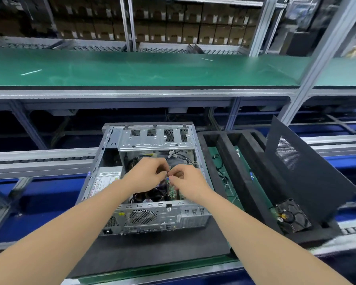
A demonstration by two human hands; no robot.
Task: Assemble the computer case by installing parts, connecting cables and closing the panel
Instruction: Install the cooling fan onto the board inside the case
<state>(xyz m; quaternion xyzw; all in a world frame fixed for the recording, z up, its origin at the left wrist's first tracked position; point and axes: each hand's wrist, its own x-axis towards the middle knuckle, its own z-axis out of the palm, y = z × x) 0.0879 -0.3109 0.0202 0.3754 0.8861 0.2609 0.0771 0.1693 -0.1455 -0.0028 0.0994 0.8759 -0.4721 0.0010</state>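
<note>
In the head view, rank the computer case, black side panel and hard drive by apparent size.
1. computer case
2. black side panel, which leans tilted and so looks foreshortened
3. hard drive, clearly smallest

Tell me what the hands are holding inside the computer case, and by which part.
Both the left hand and right hand pinch a small part between them inside the computer case. What it is cannot be told.

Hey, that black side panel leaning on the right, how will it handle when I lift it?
The side panel looks like thin sheet metal, so probably stiff, slightly springy, and light for its breadth. It stands tilted on edge beside the foam tray, so a nudge could tip or slide it. Its smooth faces may be slippery.
</note>
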